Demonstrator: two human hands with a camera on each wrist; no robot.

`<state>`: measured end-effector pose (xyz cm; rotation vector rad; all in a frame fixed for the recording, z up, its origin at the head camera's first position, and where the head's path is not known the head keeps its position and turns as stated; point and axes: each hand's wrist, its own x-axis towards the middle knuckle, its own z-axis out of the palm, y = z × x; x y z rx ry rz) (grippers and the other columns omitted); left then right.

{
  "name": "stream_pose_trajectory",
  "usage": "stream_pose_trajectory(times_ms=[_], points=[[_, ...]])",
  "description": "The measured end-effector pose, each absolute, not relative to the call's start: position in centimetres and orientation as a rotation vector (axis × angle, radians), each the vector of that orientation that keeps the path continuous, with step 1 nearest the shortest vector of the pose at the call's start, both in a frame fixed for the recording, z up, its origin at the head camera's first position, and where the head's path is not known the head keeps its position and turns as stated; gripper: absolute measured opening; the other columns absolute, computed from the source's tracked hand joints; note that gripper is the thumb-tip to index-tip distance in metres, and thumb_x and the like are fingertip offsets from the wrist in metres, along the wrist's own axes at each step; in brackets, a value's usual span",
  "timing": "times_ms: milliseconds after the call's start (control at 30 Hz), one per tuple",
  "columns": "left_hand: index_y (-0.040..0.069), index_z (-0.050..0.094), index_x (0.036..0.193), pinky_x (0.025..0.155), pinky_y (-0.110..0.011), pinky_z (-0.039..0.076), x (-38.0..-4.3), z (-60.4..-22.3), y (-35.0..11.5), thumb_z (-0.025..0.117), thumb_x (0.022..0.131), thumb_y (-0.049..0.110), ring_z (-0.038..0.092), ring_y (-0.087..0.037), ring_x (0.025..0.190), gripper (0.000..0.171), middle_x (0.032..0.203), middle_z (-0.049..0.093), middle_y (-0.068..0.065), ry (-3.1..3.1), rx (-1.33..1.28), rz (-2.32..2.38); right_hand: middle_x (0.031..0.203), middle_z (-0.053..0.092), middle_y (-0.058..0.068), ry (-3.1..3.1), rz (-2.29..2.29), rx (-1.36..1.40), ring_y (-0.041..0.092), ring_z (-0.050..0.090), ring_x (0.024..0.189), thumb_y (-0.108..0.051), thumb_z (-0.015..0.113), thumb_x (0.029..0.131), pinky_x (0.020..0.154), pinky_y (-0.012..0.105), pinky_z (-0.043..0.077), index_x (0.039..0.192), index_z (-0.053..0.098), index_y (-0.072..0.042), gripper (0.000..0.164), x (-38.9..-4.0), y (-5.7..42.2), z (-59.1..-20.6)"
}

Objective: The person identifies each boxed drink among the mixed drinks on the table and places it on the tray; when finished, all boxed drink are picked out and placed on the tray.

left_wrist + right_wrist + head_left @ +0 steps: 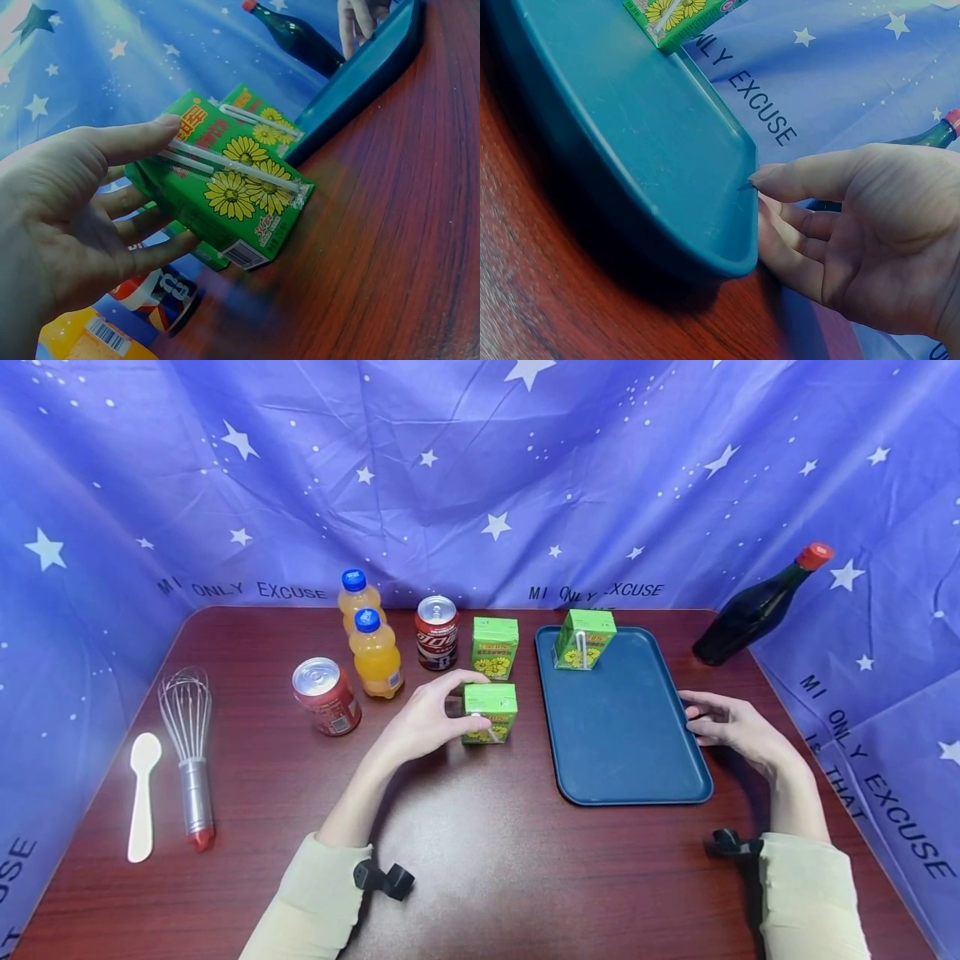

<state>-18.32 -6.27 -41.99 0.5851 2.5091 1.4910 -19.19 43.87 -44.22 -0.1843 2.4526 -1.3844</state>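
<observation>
My left hand [431,718] holds a green drink carton [490,700], thumb on the front face with the wrapped straw and fingers around the far side. In the left wrist view the carton [232,187] shows yellow flowers and looks upright on the table. Just behind it stands a second green carton [495,647]. At the right, my right hand [738,727] pinches the right rim of a dark blue tray [622,727], thumb on top of the edge in the right wrist view; its other fingertips are partly hidden. A third green carton [585,639] stands at the tray's far end.
Left of the cartons are a dark red can [437,633], two orange juice bottles [377,656] and a red can [327,697]. A whisk [193,760] and a white spoon [142,797] lie far left. A dark bottle [757,610] leans beyond the tray's right side.
</observation>
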Motion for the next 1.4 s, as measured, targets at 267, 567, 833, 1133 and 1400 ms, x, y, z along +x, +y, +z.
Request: stream_pose_trajectory(times_ms=[267,567,833,1133,1400], points=[[0.026,0.060,0.136,0.110,-0.051,0.050,-18.27,-42.05,-6.27,0.082,0.089,0.032,0.064,-0.023,0.125,0.051,0.134,0.066,0.003,2.516,0.579,1.504,0.104,0.066,-0.008,2.455,-1.370,-0.174,0.002,0.068,0.089,-0.009,0.062,0.102,0.075,0.024,0.062,0.152,0.037,0.009,0.058,-19.26,43.89,-44.13],[0.021,0.063,0.132,0.109,-0.049,0.051,-18.39,-42.25,-6.05,0.082,0.089,0.027,0.065,-0.022,0.123,0.047,0.132,0.067,0.000,2.542,0.619,1.556,0.106,0.066,-0.007,2.455,-1.377,-0.197,0.002,0.069,0.090,-0.009,0.061,0.103,0.075,0.023,0.062,0.152,0.036,0.010,0.058,-19.25,43.99,-44.12],[0.019,0.067,0.129,0.108,-0.048,0.052,-18.35,-42.51,-5.84,0.083,0.088,0.025,0.064,-0.020,0.122,0.044,0.129,0.069,-0.002,2.607,0.662,1.568,0.104,0.067,-0.009,2.443,-1.397,-0.215,0.001,0.069,0.089,-0.006,0.061,0.102,0.075,0.023,0.062,0.151,0.038,0.008,0.056,-19.32,44.06,-44.38],[0.019,0.069,0.126,0.107,-0.048,0.051,-18.24,-42.39,-5.56,0.084,0.086,0.025,0.064,-0.020,0.117,0.043,0.125,0.071,-0.002,2.635,0.672,1.569,0.104,0.067,-0.009,2.466,-1.364,-0.196,0.002,0.069,0.089,-0.008,0.061,0.103,0.074,0.023,0.062,0.151,0.036,0.011,0.057,-19.21,44.06,-44.32],[0.020,0.070,0.126,0.110,-0.046,0.049,-18.05,-42.13,-5.47,0.085,0.085,0.025,0.063,-0.021,0.123,0.044,0.125,0.072,-0.002,2.646,0.679,1.583,0.104,0.067,-0.008,2.446,-1.394,-0.205,0.002,0.069,0.088,-0.006,0.061,0.102,0.074,0.023,0.062,0.151,0.038,0.009,0.056,-19.22,44.02,-44.19]])
